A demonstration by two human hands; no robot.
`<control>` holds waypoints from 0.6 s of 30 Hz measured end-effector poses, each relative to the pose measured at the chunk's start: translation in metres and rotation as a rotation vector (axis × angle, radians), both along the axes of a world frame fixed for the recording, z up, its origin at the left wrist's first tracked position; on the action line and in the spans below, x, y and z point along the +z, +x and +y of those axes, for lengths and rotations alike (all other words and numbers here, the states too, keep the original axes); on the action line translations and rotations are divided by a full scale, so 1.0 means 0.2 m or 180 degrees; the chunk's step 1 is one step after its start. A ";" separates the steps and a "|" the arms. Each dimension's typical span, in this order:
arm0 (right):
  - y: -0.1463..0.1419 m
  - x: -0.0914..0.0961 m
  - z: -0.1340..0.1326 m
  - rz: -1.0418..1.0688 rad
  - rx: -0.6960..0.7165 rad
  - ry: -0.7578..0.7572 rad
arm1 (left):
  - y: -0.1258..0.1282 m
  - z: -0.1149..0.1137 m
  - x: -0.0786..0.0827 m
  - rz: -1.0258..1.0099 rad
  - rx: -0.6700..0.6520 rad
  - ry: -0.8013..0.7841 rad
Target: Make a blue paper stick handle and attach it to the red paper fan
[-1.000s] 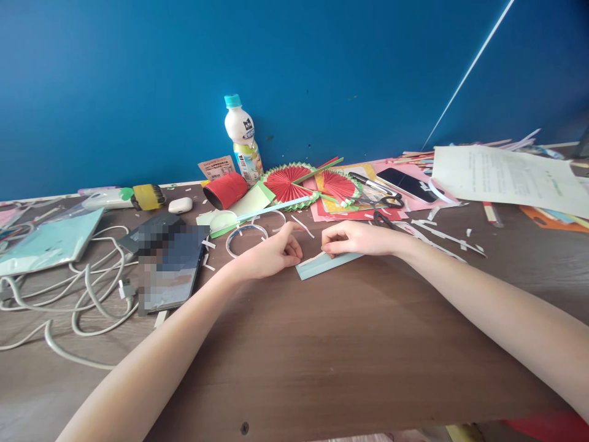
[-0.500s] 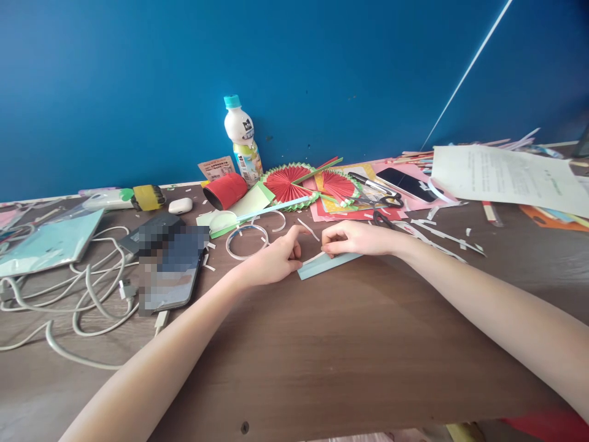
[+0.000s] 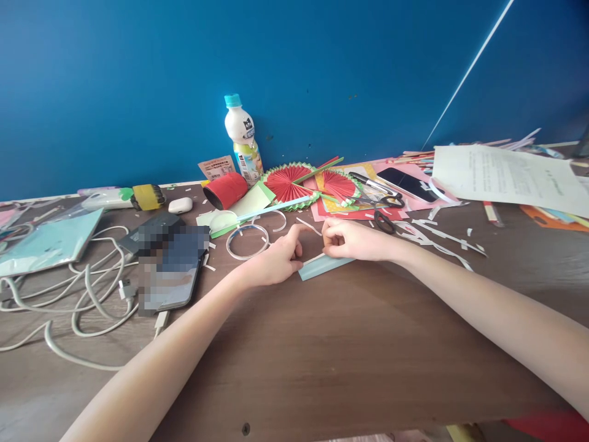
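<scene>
A narrow light blue paper strip [image 3: 324,266] lies on the table before me, with a pale line along its far edge. At its left end, my left hand [image 3: 284,256] is closed, thumb tip on the paper and index finger bent above. My right hand [image 3: 346,239] has its fingers pinched together at the strip's far edge and covers part of it. Whether a thin tape is between those fingertips is too small to tell. Beyond the hands lies a thin white paper sliver [image 3: 308,226]. Left of my left hand sits a roll of clear tape [image 3: 247,242].
Behind are red and green folded paper fans [image 3: 289,183], a bottle [image 3: 243,141], a red paper roll [image 3: 225,191] and black scissors [image 3: 384,222]. Phones [image 3: 172,270] and white cables [image 3: 87,294] lie left. Paper scraps [image 3: 442,236] and a printed sheet [image 3: 506,178] are right.
My right hand has shifted slightly along the strip's far edge, and its wrist sits a little lower. My left hand stays almost where it was.
</scene>
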State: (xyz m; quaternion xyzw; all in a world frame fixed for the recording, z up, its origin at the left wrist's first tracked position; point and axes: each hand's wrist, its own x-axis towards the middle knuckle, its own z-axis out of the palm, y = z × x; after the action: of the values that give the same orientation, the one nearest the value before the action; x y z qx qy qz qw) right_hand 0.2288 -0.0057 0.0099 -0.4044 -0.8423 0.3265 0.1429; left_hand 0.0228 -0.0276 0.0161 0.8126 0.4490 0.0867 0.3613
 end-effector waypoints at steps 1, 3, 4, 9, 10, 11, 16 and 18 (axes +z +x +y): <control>0.00 0.00 0.00 -0.0010 -0.0011 0.0005 | 0.00 0.00 0.00 0.0002 0.0014 -0.0010; 0.00 0.00 0.00 -0.0024 -0.0029 -0.0016 | 0.00 0.00 0.00 0.0012 0.0040 -0.0034; 0.00 0.00 0.00 -0.0031 -0.0043 -0.0028 | 0.00 0.00 0.00 0.0018 0.0051 -0.0038; 0.00 -0.01 -0.01 -0.0118 -0.0102 0.0027 | 0.01 -0.01 0.01 0.0051 0.0061 -0.0049; -0.01 -0.01 -0.01 -0.0138 -0.0105 0.0050 | 0.01 -0.01 0.01 0.0053 0.0055 -0.0053; -0.01 -0.01 0.00 -0.0153 -0.0103 0.0068 | 0.01 -0.01 0.01 0.0050 0.0051 -0.0051; 0.00 -0.02 0.00 -0.0187 -0.0079 0.0098 | 0.01 0.00 0.01 0.0053 0.0030 -0.0045; 0.00 -0.02 0.00 -0.0195 -0.0070 0.0109 | 0.01 0.00 0.00 0.0056 0.0026 -0.0035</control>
State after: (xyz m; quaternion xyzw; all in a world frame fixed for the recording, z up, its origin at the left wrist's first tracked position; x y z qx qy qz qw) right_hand 0.2295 -0.0047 0.0054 -0.4210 -0.8472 0.2979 0.1275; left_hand 0.0249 -0.0276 0.0170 0.8095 0.4560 0.0785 0.3614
